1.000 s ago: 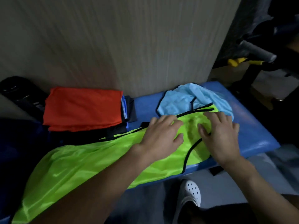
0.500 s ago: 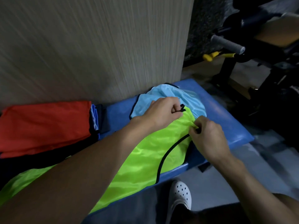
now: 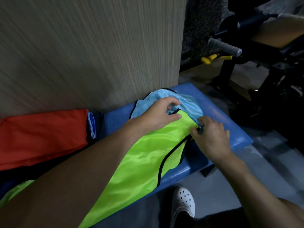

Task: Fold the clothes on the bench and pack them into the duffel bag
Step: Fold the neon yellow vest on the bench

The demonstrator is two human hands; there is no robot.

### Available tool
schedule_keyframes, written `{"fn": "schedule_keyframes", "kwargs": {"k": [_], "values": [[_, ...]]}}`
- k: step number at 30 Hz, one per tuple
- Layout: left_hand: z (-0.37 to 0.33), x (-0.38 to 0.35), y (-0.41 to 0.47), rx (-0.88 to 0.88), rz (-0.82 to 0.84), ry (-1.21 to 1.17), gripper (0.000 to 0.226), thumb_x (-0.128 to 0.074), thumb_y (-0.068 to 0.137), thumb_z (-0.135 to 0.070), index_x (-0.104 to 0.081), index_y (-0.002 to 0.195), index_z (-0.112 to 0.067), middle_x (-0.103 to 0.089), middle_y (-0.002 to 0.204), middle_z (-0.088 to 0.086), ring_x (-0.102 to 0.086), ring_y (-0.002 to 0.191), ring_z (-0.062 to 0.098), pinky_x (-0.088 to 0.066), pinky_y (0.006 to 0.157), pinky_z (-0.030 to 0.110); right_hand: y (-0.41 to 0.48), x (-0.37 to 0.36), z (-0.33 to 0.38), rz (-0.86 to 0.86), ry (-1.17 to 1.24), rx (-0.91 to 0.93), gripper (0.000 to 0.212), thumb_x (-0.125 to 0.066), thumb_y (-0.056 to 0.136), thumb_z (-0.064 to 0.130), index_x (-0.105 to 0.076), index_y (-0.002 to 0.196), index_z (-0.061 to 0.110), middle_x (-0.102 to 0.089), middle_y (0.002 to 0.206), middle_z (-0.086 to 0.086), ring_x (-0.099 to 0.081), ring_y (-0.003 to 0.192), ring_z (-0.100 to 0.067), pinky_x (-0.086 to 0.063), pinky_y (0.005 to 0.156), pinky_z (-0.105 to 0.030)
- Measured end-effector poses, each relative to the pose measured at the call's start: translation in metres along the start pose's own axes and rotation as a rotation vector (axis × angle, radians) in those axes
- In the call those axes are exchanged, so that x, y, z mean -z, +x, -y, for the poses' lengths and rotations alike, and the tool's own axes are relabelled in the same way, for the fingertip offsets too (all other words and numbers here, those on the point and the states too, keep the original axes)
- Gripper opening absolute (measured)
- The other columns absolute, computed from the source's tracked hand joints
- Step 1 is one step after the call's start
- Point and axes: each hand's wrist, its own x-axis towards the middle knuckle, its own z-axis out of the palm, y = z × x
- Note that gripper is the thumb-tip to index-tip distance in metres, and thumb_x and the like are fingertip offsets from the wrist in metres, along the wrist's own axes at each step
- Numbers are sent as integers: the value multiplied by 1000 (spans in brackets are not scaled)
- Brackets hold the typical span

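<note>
Lime vest (image 3: 144,158) lies on the surface (image 3: 230,122); left hand (image 3: 158,116) and right hand (image 3: 212,137) pinch its one-o'clock end, seemingly to fold it.

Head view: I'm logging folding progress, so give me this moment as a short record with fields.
garment in work: neon green vest, spread along the blue bench
left hand: pinches the vest's strap end nearer the wall
right hand: pinches the other strap end
under the strap ends: light blue garment, crumpled
folded pile: orange garment on top, at the left
</note>
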Motion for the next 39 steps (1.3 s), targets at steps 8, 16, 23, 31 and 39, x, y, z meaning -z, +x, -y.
{"fn": "schedule_keyframes", "kwargs": {"k": [8, 16, 23, 31, 39], "values": [[-2, -4, 17, -43, 116, 232, 38, -73, 89, -25, -64, 126, -28, -64, 115, -11, -53, 120, 15, -41, 108, 43, -3, 2, -4, -34, -40, 3, 18, -64, 86, 35, -63, 100, 24, -49, 110, -6, -40, 109, -31, -32, 92, -40], [-16, 5, 25, -103, 191, 506, 16, -63, 95, -27, -61, 111, -24, -55, 96, -15, -38, 102, 12, -24, 108, 38, -2, 3, -2, -27, -6, 42, 32, -63, 84, 52, -60, 105, 28, -60, 104, 6, -43, 106, -24, -23, 82, -36], [-21, 13, 26, -133, 206, 443, 27, -66, 92, -19, -63, 117, -28, -63, 118, -15, -52, 119, 6, -22, 110, 34, -1, 1, 0, -15, 14, 34, 40, -63, 80, 61, -63, 98, 26, -48, 102, 5, -36, 108, -24, -18, 82, -35], [-17, 24, 24, -126, 257, 343, 16, -68, 91, -16, -67, 107, -19, -63, 110, -7, -59, 109, 14, -44, 100, 32, -3, 0, 5, -60, 364, 68, 9, -67, 83, 25, -60, 79, 21, -62, 82, 4, -54, 91, -22, -34, 85, -38], [-19, 42, 6, -189, 237, 297, 19, -69, 83, -2, -74, 100, -10, -73, 101, -1, -65, 98, 14, -47, 94, 37, -23, 6, 12, -111, 593, 207, 19, -71, 81, 7, -59, 79, 22, -63, 72, 6, -55, 70, -7, -42, 64, -18]]}}
